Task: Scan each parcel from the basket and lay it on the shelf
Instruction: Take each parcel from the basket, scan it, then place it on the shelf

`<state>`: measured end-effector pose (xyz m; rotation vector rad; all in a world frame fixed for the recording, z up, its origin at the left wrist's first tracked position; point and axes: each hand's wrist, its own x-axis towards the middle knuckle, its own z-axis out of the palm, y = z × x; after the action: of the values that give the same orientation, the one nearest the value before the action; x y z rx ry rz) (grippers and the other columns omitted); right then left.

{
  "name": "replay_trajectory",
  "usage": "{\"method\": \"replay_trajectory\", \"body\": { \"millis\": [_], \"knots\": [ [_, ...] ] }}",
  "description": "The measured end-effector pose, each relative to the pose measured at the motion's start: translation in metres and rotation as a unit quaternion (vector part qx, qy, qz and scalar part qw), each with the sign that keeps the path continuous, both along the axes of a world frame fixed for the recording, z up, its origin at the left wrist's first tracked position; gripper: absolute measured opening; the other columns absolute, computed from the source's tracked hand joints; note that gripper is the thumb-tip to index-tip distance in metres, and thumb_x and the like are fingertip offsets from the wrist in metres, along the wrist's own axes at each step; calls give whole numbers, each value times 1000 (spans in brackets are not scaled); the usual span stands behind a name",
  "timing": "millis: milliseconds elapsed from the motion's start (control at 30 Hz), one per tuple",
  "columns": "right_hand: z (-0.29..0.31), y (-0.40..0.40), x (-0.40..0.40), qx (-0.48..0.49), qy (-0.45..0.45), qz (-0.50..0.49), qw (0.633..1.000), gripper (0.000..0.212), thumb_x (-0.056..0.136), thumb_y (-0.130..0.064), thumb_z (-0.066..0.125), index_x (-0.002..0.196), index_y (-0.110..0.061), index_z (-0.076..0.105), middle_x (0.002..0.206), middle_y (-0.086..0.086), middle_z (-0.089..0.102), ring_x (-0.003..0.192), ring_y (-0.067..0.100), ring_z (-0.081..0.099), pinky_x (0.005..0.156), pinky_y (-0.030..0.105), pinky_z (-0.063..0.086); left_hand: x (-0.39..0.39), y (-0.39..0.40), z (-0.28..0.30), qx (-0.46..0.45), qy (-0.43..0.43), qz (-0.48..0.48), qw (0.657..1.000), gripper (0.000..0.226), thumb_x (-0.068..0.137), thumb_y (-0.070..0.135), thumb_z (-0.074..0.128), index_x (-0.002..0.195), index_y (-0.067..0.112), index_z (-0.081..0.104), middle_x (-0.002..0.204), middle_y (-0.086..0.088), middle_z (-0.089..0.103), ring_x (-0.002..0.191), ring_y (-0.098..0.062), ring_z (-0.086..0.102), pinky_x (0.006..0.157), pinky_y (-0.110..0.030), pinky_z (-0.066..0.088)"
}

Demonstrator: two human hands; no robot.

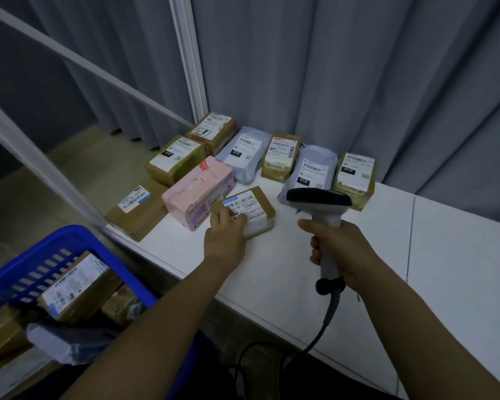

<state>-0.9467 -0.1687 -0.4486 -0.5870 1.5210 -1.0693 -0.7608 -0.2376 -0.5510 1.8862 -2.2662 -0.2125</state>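
A small brown cardboard parcel (pixel 253 209) with a white barcode label rests on the white shelf (pixel 272 272). My left hand (pixel 224 236) lies on its near end, fingers gripping it. My right hand (pixel 341 249) holds a grey and black barcode scanner (pixel 321 203) by its handle, head pointing towards the parcels, just right of the small parcel. The blue basket (pixel 78 241) at the lower left holds several more parcels, among them a labelled brown box (pixel 72 287) and a grey bag (pixel 61 345).
Several scanned parcels lie along the back of the shelf: a pink box (pixel 197 192), brown boxes (pixel 175 160) and grey mailer bags (pixel 312 171). Grey curtains hang behind. A white frame post (pixel 189 53) stands at the left. The scanner cable (pixel 326 321) drops over the shelf's front edge.
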Motion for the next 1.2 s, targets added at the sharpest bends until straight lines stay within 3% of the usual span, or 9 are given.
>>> {"method": "replay_trajectory", "body": {
  "millis": [133,400,700,833,967,1033,1100,1200],
  "knots": [
    [-2,-1,-2,6,-3,6,1000,18,84,-15,74,89,-5,60,57,6,50,43,13,43,44,24,42,-2,-14,-3,19,-57,-24,998,47,95,22,53,139,23,34,139,-13,32,131,-30,30,93,-36,49],
    [-11,-2,-10,8,-4,5,1000,17,83,-14,74,81,-7,59,54,4,51,42,12,44,45,25,42,-22,-60,5,42,-1,-3,999,36,97,25,49,133,18,48,136,-16,37,129,-36,33,98,-44,46],
    [-14,-6,-11,14,0,10,1000,18,83,-14,74,77,-8,58,55,5,51,45,13,44,48,26,43,-45,-85,-2,26,74,37,996,40,93,14,51,132,7,44,136,-21,36,130,-35,31,101,-44,39],
    [-13,-6,-7,17,0,12,1000,16,84,-13,73,79,-6,59,56,5,51,44,13,45,47,25,43,-40,-83,-6,18,105,24,994,32,91,13,55,122,6,51,137,-18,34,128,-33,35,104,-37,36],
    [-9,-8,5,15,-2,11,1000,16,83,-12,73,80,-6,59,56,5,52,44,13,45,48,26,43,-25,-71,7,22,138,-64,988,35,94,8,52,129,5,55,144,-13,43,131,-28,41,104,-21,29],
    [-5,-10,14,11,-9,13,1000,15,84,-12,73,80,-6,59,56,5,52,44,13,45,49,26,43,-14,-62,19,34,167,-100,980,34,92,1,51,125,5,58,143,-11,46,133,-26,41,106,-20,28],
    [-2,-11,26,6,-13,19,1000,15,84,-12,73,82,-7,59,56,5,51,43,12,44,47,25,41,2,-51,29,30,196,-110,974,33,89,-4,52,118,10,60,144,-7,45,136,-24,39,110,-21,30],
    [2,-11,50,-5,-9,48,999,13,84,-12,72,85,-7,60,57,4,50,43,12,44,46,25,40,29,-27,41,27,184,-83,979,39,90,-2,51,126,13,58,142,-5,48,132,-20,42,101,-11,25]
  ]
}}
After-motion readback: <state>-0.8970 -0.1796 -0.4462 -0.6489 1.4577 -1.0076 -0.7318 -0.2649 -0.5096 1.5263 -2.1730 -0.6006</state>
